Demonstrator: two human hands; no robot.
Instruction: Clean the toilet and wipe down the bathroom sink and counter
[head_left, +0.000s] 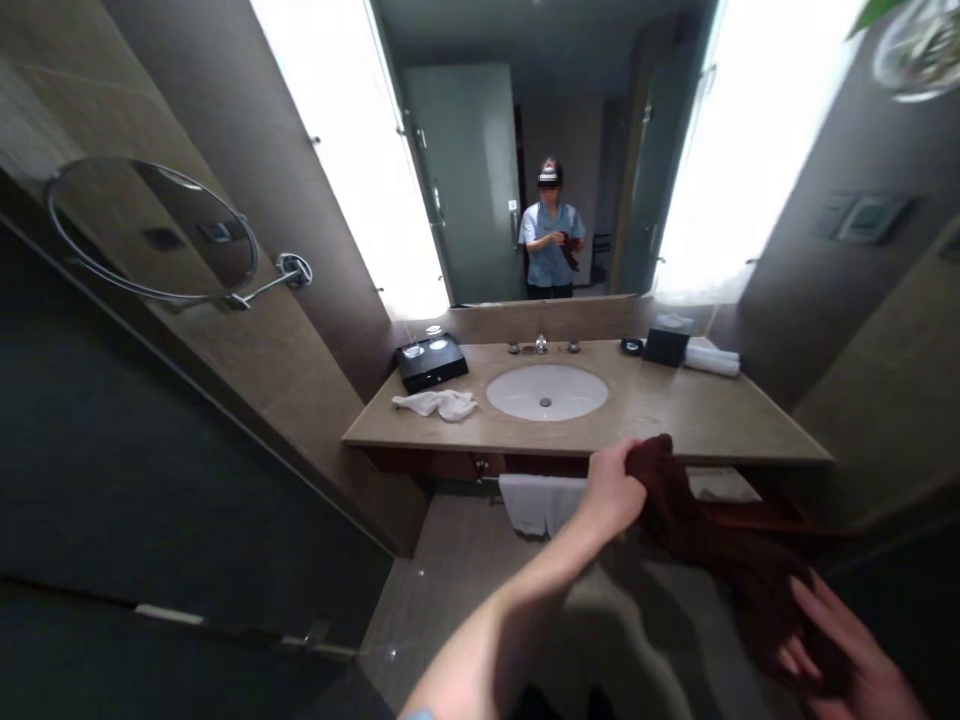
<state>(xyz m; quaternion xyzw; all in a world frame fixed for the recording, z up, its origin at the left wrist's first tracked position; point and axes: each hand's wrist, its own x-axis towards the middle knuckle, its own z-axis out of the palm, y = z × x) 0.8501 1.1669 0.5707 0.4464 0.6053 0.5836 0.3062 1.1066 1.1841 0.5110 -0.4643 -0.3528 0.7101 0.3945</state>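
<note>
- Dark-red cloth [694, 525] hangs between your hands, before the counter [675, 415], held at both ends, likely so it extends.
- Your left hand [616, 488] pinches its upper end.
- Your right hand [847, 635], fingers partly spread, meets the lower folds; whether it grips, I cannot tell.

Dark maroon cloth [691, 522], creased, loosely gathered, held in the air, slanting down rightward

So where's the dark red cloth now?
In the head view, the dark red cloth is at lower right, in front of the counter, with the left hand gripping its upper end and the right hand at its lower end.
</note>
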